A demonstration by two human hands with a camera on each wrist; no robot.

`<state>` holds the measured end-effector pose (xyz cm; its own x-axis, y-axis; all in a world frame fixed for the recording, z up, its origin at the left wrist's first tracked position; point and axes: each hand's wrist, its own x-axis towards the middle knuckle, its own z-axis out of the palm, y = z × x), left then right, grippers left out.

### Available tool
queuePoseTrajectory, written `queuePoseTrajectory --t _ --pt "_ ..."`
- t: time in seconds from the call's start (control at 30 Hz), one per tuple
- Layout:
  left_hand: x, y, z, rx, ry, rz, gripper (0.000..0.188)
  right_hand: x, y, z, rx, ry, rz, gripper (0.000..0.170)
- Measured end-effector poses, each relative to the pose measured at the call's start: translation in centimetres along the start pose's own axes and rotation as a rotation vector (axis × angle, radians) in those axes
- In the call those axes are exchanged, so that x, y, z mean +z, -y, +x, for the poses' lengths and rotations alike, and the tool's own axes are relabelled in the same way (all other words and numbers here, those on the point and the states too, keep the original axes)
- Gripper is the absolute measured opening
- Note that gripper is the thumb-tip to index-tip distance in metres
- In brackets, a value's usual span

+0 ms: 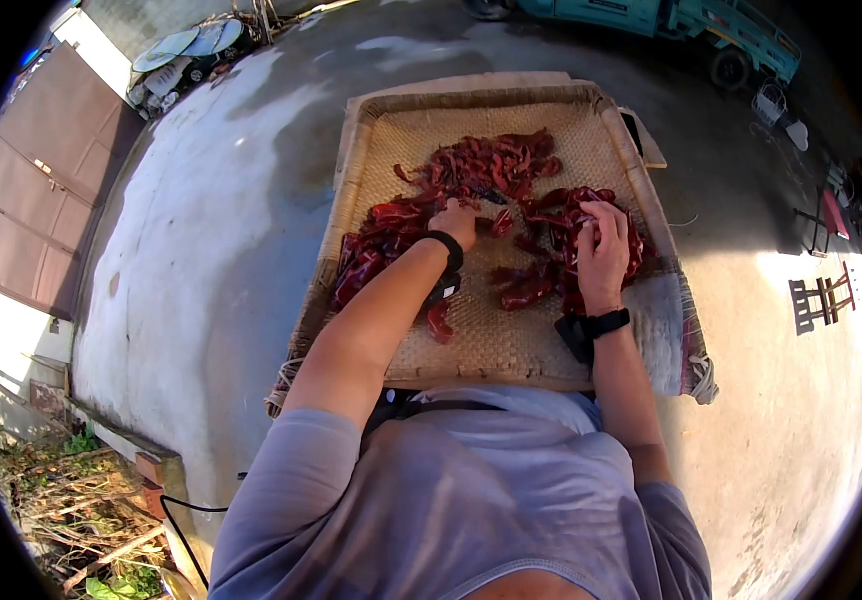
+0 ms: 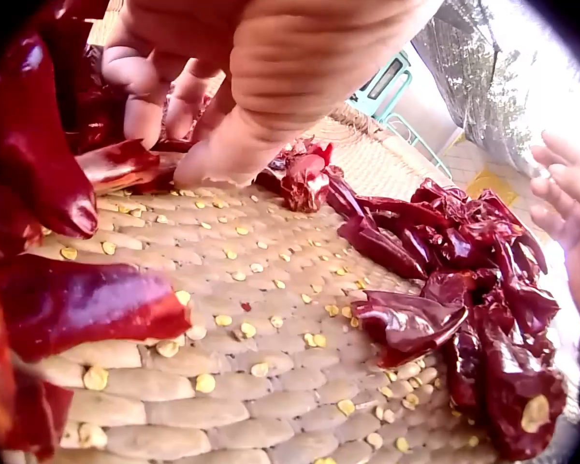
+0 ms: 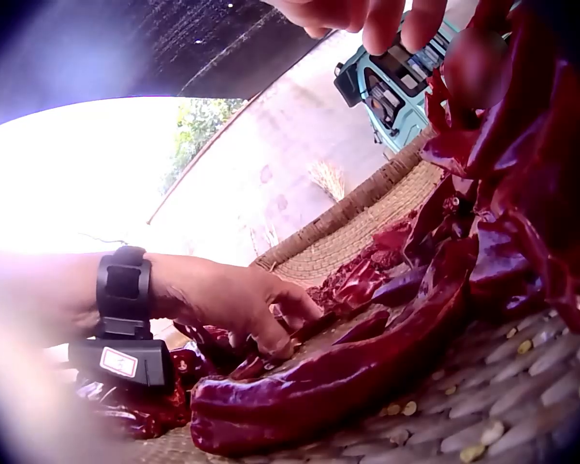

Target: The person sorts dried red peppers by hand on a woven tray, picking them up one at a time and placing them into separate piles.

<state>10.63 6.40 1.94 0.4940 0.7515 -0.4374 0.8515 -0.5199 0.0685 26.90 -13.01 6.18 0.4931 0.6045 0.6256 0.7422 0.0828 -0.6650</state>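
Observation:
Dried red chili peppers lie in heaps on a large woven tray (image 1: 511, 350). In the head view my left hand (image 1: 454, 223) reaches down at the inner edge of the left heap (image 1: 361, 262). Up close in the left wrist view, its curled fingers and thumb pinch a dried red chili pepper (image 2: 126, 166) low over the weave. My right hand (image 1: 603, 245) lies over the right heap (image 1: 563, 235) with its fingers loosely bent. From the right wrist, its fingertips (image 3: 382, 27) show above the glossy peppers. A third heap of darker, shrivelled pieces (image 1: 491, 160) sits toward the far side.
Pale yellow seeds (image 2: 261, 369) are scattered over the weave. The tray has a raised rim (image 1: 491, 95). Beyond it stand a teal vehicle (image 1: 641, 15) and, at right, a small wooden stool (image 1: 836, 295). A brown metal gate (image 1: 46, 165) is at left.

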Motion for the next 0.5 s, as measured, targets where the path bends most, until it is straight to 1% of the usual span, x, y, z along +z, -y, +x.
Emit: queuePoseTrajectory --t 0.07,0.1,0.17,0.27,0.37,0.43,0.47,0.5 --pt "-0.5 -0.6 -2.0 -0.01 -0.04 0.05 0.059 -0.1 0.3 0.1 -0.054 -0.01 -0.027 0.023" --pt "-0.5 -0.5 -2.5 0.002 -0.042 0.02 0.055 -0.1 0.4 0.1 -0.082 -0.014 -0.041 0.022" --pt "-0.5 -0.5 -3.1 0.027 -0.052 -0.042 0.049 0.1 0.3 -0.1 -0.064 0.015 -0.04 0.022" --pt "-0.1 -0.2 -2.1 0.062 -0.017 -0.105 0.043 0.1 0.2 -0.1 -0.05 0.049 -0.032 0.022" --pt "-1.2 -2.2 -3.7 0.231 -0.061 -0.143 0.046 0.2 0.4 -0.1 -0.067 0.066 -0.044 0.021" --pt "-0.8 -3.4 -5.3 0.469 -0.173 -0.462 0.048 0.3 0.4 -0.2 -0.077 0.075 -0.059 0.021" --pt "-0.9 -4.1 -6.5 0.453 -0.188 -0.494 0.046 0.3 0.4 -0.2 -0.077 0.078 -0.067 0.02" --pt "-2.3 -5.2 -8.9 0.439 -0.204 -0.526 0.045 0.3 0.4 -0.2 -0.077 0.08 -0.076 0.02"
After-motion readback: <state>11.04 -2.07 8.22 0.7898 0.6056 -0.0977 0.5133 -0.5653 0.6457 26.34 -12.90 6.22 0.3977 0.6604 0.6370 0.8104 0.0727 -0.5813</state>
